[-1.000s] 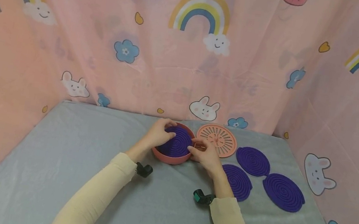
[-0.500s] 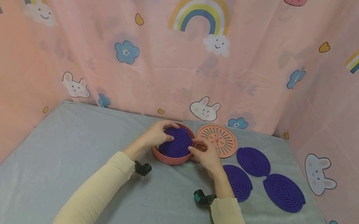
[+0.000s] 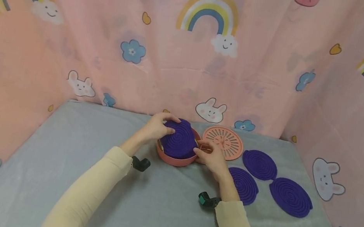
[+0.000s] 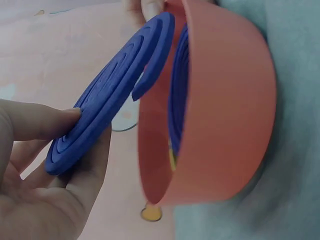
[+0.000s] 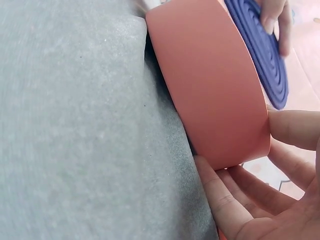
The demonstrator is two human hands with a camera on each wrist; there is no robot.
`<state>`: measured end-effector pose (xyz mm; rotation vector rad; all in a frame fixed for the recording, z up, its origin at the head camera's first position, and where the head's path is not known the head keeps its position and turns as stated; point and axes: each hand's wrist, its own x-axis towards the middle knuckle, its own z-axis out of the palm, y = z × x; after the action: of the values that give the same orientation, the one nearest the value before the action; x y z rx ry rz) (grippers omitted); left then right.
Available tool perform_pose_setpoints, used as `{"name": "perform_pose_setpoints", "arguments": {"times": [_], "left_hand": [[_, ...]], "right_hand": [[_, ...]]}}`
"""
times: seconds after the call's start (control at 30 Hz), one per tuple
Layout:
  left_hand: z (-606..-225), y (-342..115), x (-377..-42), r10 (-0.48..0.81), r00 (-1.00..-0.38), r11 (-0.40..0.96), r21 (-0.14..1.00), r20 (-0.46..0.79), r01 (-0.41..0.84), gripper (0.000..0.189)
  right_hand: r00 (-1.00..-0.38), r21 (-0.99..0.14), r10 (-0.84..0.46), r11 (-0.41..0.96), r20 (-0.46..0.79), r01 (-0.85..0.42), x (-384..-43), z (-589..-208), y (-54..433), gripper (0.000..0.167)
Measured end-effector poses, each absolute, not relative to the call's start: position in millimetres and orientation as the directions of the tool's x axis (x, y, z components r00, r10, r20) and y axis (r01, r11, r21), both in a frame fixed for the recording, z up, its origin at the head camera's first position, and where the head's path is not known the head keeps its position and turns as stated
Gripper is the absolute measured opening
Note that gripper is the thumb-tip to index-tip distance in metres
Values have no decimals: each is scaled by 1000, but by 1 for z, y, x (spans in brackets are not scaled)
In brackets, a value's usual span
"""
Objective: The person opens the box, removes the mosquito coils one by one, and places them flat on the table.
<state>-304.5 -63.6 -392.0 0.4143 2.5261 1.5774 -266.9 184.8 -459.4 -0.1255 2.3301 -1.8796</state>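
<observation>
A purple mosquito coil (image 3: 178,140) is pinched between the thumb and fingers of my left hand (image 3: 156,127). In the left wrist view this coil (image 4: 107,92) is tilted, above the mouth of a round coral mosquito coil holder (image 4: 230,105). Inside the holder a second purple coil (image 4: 179,95) shows, with a bit of yellow beneath it. My right hand (image 3: 212,159) grips the holder's right side, thumb at the rim and fingers against the outer wall in the right wrist view. The holder (image 3: 174,162) stands on the cloth-covered table.
A slotted coral lid (image 3: 222,142) lies flat behind my right hand. Three more purple coils lie to the right: a back one (image 3: 260,164), a front one (image 3: 291,197) and one (image 3: 245,187) partly behind my right wrist. A pink patterned curtain (image 3: 158,82) surrounds the grey table (image 3: 95,128).
My left hand has raised the coil out of the holder and tilted it, moving slightly up and left. My right hand has stayed at the holder's side.
</observation>
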Motion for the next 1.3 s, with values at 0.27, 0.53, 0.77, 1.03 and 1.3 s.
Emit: {"name": "perform_pose_setpoints", "arguments": {"times": [0.27, 0.53, 0.77, 1.03, 1.3], "left_hand": [[-375, -89, -302, 297, -953, 380, 909, 54, 170, 36], [-369, -127, -298, 260, -965, 435, 890, 21, 136, 37], [-377, -168, -297, 183, -983, 485, 868, 18, 107, 38], [-385, -219, -290, 90, -996, 504, 863, -24, 25, 40], [-394, -261, -282, -28, -999, 468, 882, -45, -53, 45]], "right_hand": [[-985, -978, -153, 203, -74, 41, -268, -460, 183, 46], [-986, -979, -151, 200, -65, 34, -265, -461, 183, 45], [-985, -980, -154, 194, -81, 50, -266, -458, 181, 47], [-985, -980, -149, 190, -88, 59, -266, -458, 181, 46], [-983, -982, -159, 178, -88, 59, -266, -457, 182, 47]]}}
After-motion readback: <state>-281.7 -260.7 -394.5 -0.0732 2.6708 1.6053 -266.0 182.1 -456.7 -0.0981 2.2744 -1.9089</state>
